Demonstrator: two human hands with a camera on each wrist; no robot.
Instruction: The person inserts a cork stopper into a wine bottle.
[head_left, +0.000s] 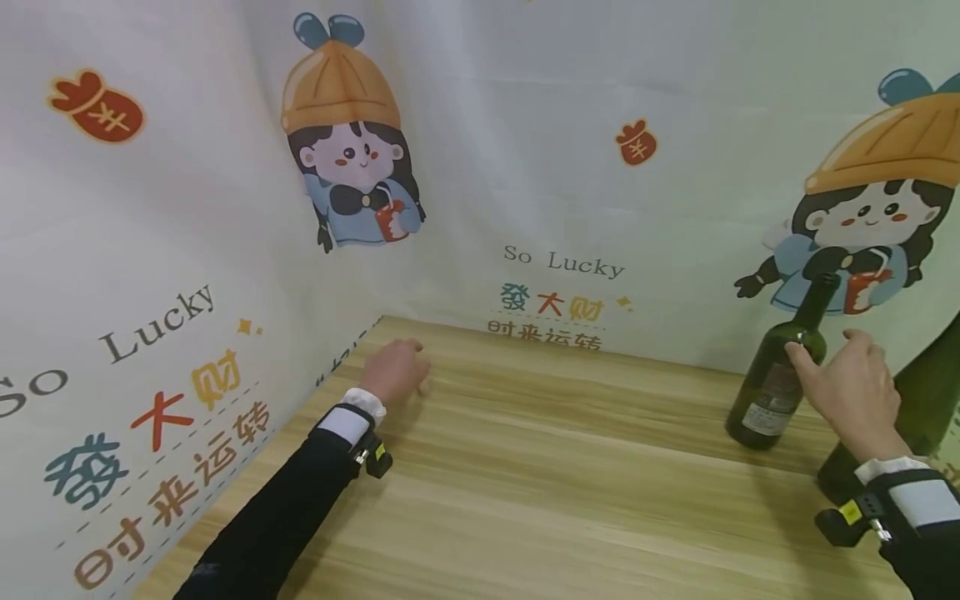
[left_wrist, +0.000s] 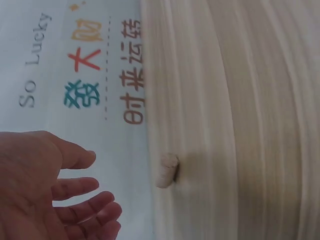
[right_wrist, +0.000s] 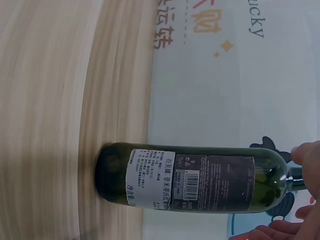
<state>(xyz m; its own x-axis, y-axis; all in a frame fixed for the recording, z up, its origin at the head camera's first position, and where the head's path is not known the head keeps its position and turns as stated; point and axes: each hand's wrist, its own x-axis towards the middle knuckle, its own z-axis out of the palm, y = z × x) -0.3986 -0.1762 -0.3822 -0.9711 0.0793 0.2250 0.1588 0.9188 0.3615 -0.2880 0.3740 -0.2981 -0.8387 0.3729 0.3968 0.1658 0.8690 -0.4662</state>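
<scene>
A green wine bottle stands upright at the right of the table, its dark label and white sticker plain in the right wrist view. My right hand is at the bottle's shoulder and neck, thumb on one side. Its fingers are spread and not closed round the glass. Over the table's far left corner, my left hand hovers with loosely bent fingers and holds nothing. Close by in the left wrist view, a small pale cork lies on the wood; I cannot make it out surely in the head view.
A second, larger dark green bottle stands at the right edge, partly behind my right hand and wrist. Printed cloth hangs along the back and left of the wooden table.
</scene>
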